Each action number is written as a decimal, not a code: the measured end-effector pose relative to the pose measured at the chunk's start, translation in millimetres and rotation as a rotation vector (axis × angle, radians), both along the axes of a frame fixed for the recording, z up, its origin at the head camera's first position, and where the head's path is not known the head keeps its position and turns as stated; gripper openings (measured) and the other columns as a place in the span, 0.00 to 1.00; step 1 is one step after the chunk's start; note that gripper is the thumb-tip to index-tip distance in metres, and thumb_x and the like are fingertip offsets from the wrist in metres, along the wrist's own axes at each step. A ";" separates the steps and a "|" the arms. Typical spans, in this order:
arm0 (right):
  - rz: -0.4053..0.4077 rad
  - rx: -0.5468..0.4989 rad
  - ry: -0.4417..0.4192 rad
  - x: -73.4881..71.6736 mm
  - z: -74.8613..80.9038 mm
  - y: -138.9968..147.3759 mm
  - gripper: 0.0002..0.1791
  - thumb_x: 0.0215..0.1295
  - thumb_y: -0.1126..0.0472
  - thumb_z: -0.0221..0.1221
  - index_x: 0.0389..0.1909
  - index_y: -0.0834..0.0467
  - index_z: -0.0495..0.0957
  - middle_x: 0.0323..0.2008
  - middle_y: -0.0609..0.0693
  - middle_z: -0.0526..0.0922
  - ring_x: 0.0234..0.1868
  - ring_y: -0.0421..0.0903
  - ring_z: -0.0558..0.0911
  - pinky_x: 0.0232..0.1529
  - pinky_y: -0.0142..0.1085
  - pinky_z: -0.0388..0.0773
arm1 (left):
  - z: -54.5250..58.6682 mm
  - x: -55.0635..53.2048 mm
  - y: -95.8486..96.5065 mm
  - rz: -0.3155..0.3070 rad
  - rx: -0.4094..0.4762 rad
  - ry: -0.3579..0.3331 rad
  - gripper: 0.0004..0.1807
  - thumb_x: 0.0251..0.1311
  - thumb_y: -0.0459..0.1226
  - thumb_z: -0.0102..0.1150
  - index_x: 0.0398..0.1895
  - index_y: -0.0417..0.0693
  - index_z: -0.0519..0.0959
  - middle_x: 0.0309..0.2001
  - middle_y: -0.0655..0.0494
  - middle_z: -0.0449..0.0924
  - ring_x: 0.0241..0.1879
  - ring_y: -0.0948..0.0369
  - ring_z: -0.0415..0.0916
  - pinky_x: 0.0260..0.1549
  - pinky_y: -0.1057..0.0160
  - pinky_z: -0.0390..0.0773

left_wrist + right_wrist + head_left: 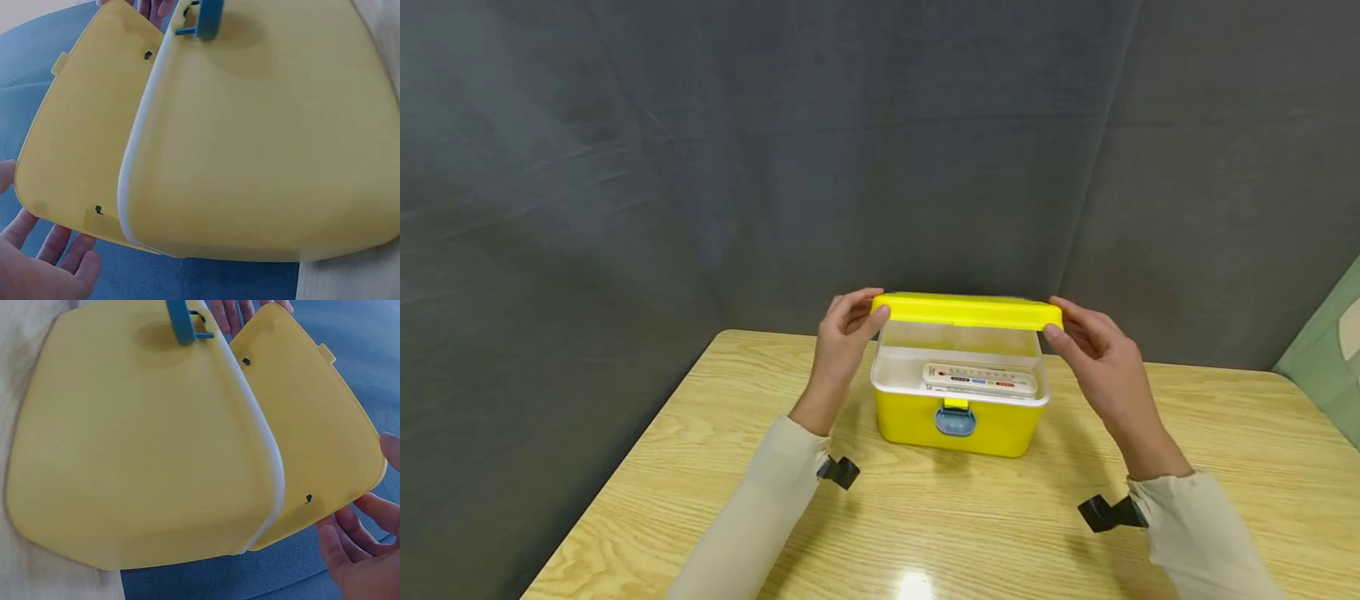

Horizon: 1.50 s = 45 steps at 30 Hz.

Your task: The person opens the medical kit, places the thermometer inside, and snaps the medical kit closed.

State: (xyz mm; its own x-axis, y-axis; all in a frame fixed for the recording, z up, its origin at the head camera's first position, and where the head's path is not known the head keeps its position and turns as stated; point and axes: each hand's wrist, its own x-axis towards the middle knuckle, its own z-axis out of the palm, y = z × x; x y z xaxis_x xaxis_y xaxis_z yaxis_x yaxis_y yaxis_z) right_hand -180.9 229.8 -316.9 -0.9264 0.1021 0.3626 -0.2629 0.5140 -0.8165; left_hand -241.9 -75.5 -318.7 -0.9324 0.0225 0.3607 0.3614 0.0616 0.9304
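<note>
A yellow lidded box (917, 421) with a white rim stands on the table, its blue-grey latch (955, 422) hanging at the front. The lid (967, 311) is tilted up above the box at the back. My left hand (844, 340) grips the lid's left end, thumb at the front corner and fingers round the side. At the opposite end, my right hand (1101, 358) holds it the same way. Inside the box lies a flat white thermometer (979, 379) with a printed scale and coloured marks. Both wrist views show the lid's yellow underside (94, 125) between the hands.
The wood-grain table (880, 525) extends around the box, its left edge dropping off on that side. A dark grey curtain (880, 150) hangs right behind it. At the far right is a green panel (1326, 358). Each sleeve carries a small black wrist mount (1105, 513).
</note>
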 end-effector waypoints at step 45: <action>-0.003 0.189 0.142 30.8 -42.4 0.1 0.29 0.54 0.56 0.75 0.59 0.51 0.81 0.56 0.50 0.78 0.53 0.32 0.75 0.53 0.09 0.65 | -55.2 29.7 -24.6 -0.073 -0.232 0.142 0.20 0.54 0.35 0.74 0.52 0.47 0.83 0.58 0.52 0.75 0.62 0.56 0.71 0.70 0.51 0.69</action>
State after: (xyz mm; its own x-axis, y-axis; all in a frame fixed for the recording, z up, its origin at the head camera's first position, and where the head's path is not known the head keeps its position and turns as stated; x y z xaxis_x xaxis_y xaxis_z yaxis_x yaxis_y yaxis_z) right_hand -150.2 229.9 -359.3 -0.8647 0.0227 0.5018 -0.3662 0.6553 -0.6607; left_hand -212.2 -100.1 -373.9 -0.8656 0.1845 0.4654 0.4987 0.2359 0.8340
